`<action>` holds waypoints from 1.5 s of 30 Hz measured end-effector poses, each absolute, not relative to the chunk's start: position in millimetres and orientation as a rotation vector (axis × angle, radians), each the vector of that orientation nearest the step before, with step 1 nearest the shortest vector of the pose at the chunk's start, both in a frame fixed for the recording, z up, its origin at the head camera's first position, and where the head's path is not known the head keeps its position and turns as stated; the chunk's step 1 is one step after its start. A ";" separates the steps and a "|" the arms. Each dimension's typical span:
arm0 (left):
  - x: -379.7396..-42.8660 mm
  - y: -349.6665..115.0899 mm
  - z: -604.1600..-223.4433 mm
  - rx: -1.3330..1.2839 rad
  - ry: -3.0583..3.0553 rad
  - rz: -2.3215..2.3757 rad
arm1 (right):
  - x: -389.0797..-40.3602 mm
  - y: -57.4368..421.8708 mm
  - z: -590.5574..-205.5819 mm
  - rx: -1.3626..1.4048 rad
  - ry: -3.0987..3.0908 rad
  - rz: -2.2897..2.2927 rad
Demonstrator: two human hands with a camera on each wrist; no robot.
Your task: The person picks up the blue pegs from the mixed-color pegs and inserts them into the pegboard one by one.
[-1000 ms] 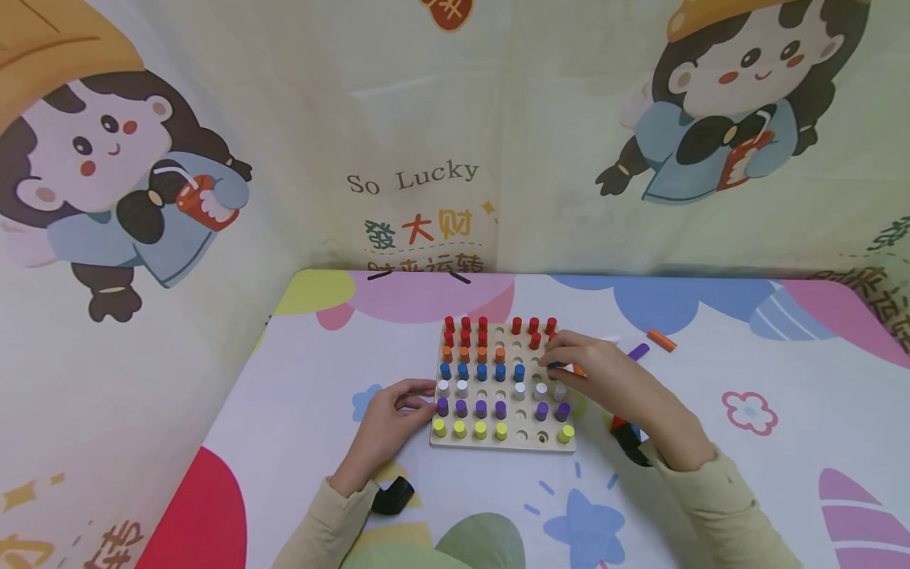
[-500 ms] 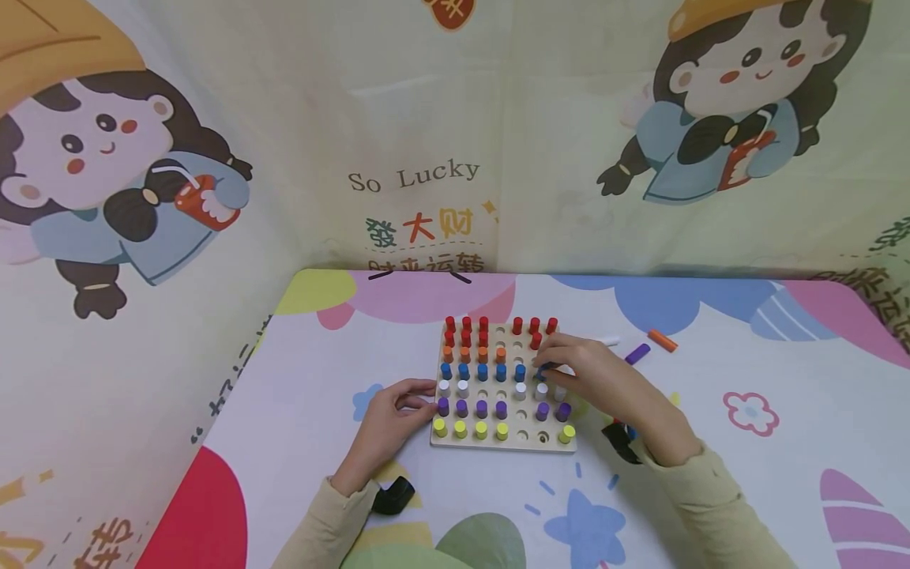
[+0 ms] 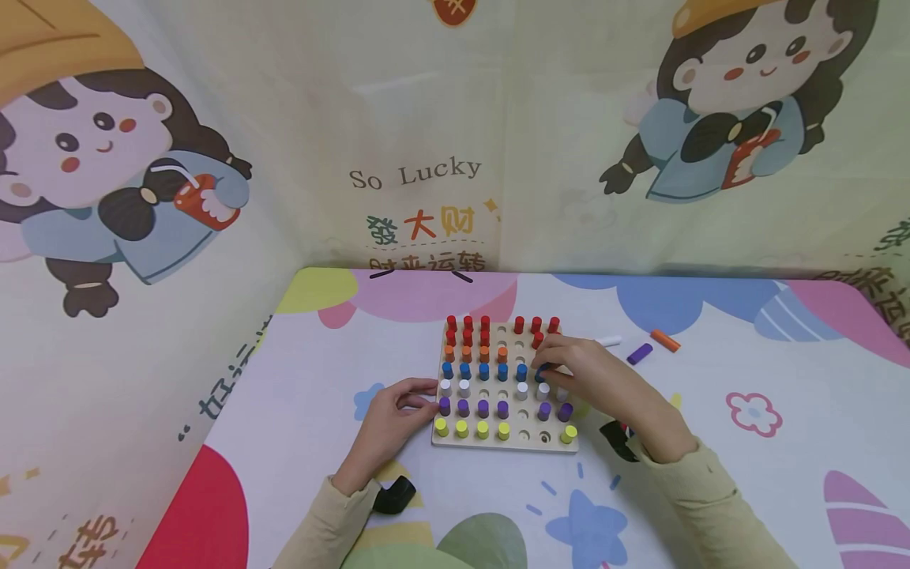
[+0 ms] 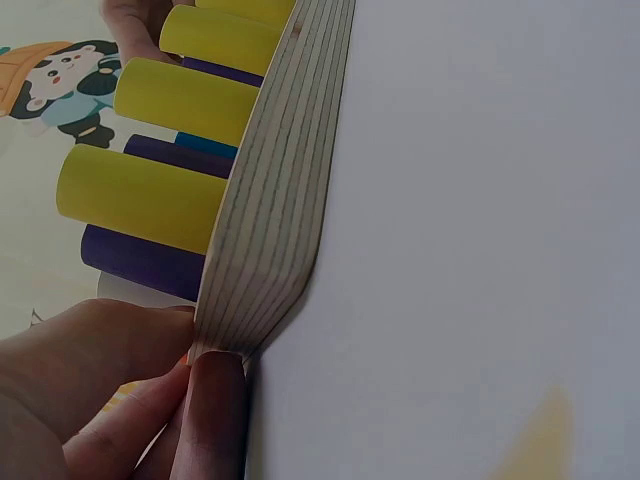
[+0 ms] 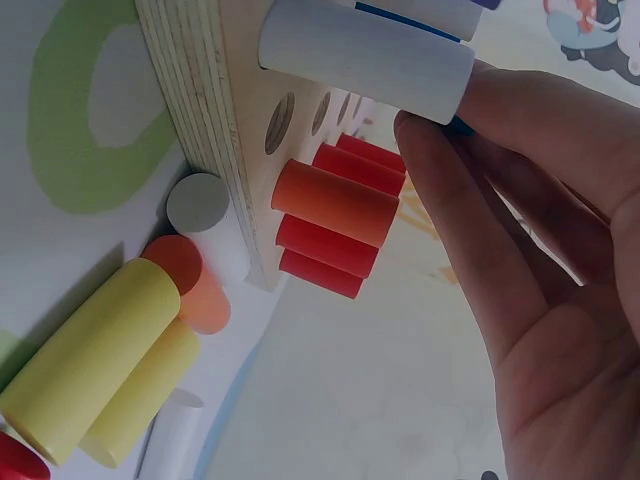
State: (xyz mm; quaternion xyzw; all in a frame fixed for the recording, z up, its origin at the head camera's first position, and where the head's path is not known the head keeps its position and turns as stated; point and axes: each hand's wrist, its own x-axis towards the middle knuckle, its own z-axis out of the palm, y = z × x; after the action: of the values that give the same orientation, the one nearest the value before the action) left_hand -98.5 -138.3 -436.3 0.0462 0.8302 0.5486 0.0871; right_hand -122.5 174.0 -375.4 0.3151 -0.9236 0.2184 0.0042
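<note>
A wooden pegboard (image 3: 490, 442) lies on the table, with rows of red, orange, blue, white, purple and yellow pegs and some bare holes. My right hand (image 3: 597, 375) pinches a blue peg (image 3: 541, 373) between thumb and finger, over the right end of the blue row. Only a sliver of that peg shows in the right wrist view, behind a white peg (image 5: 365, 60); whether it sits in its hole is hidden. At the board's left edge, my left hand (image 3: 391, 415) grips the rim. In the left wrist view its fingers (image 4: 212, 410) meet the layered edge near a yellow peg (image 4: 140, 195).
Right of the board lie a loose orange peg (image 3: 665, 341), a purple peg (image 3: 640, 353) and a white peg (image 3: 608, 341). The right wrist view shows further loose pegs beside the board, among them a yellow peg (image 5: 95, 355). A printed cloth wall (image 3: 426, 118) stands behind the table.
My right hand has shifted slightly left with the blue peg, onto the right end of the blue row, and then stays there. The left hand keeps its place on the board's edge.
</note>
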 end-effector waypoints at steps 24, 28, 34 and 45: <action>-96.2 -135.5 -438.0 0.122 2.486 1.619 | -121.2 171.6 -378.9 0.973 -2.962 0.613; -96.8 -136.2 -439.9 0.124 2.495 1.606 | -120.7 170.4 -378.9 0.967 -2.967 0.589; -96.9 -136.8 -441.1 0.128 2.510 1.595 | -118.5 171.0 -377.7 0.968 -2.955 0.564; -96.6 -137.5 -441.5 0.129 2.509 1.585 | -110.5 178.8 -366.6 0.952 -2.893 0.539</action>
State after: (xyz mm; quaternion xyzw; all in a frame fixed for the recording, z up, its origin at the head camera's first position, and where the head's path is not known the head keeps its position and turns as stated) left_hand -96.6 -137.5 -441.5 0.0432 0.8416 0.5315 0.0853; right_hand -110.5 178.8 -366.6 0.3076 -0.9351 0.1743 0.0244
